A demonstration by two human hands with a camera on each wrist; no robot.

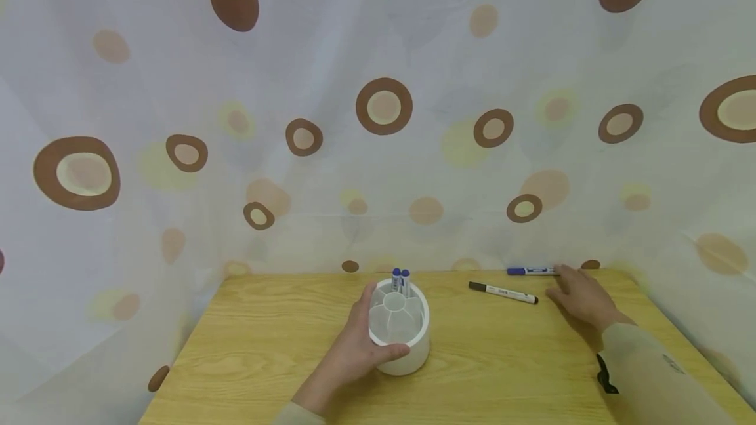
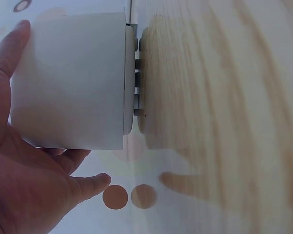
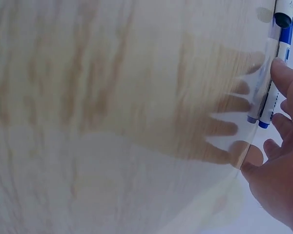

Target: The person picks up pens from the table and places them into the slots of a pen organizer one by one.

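My left hand [image 1: 353, 345] grips a round white pen holder [image 1: 413, 354] from its left side, thumb across the near wall. Several compartments divide its inside, and two blue-ended markers [image 1: 396, 279] stand upright at the back. In the left wrist view the holder's smooth wall [image 2: 71, 83] is upright relative to the table, with fingers on both sides. At the far right, my right hand [image 1: 585, 297] has its fingers spread beside a blue-capped marker [image 1: 522, 271] lying flat, its fingertips over the right end. The right wrist view shows a fingertip at that marker's white barrel [image 3: 270, 105].
A black-capped marker [image 1: 504, 292] lies just in front of the blue one. The glossy wooden table [image 1: 266, 340] mirrors the hands. A white dotted curtain [image 1: 331, 182] hangs behind the table and along both sides.
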